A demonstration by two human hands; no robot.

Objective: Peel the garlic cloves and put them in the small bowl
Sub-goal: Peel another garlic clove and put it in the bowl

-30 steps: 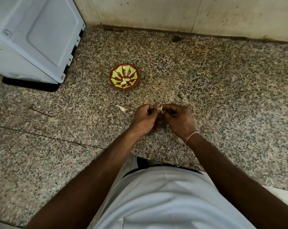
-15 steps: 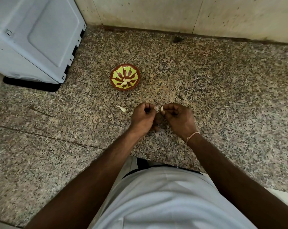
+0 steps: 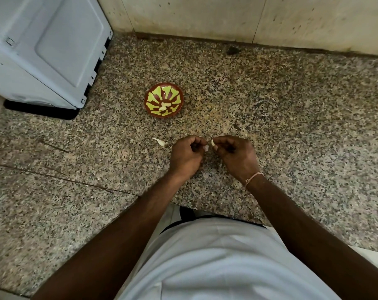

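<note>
I see right hand (image 3: 235, 154) pinching pale garlic clove (image 3: 213, 143); left hand (image 3: 185, 154) pinching whitish skin scrap (image 3: 206, 148), both near red-and-green round small bowl (image 3: 163, 100).

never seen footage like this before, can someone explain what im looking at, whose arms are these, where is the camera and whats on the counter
There is no machine: a person wears a camera on the head, looking down at their own arms. The left hand and right hand meet over a speckled stone counter. The right hand pinches a pale garlic clove; the left pinches a small whitish bit, likely skin. Beyond them stands a small red and green bowl holding pale cloves. Another pale piece lies on the counter left of the hands. A grey appliance stands far left.
</note>
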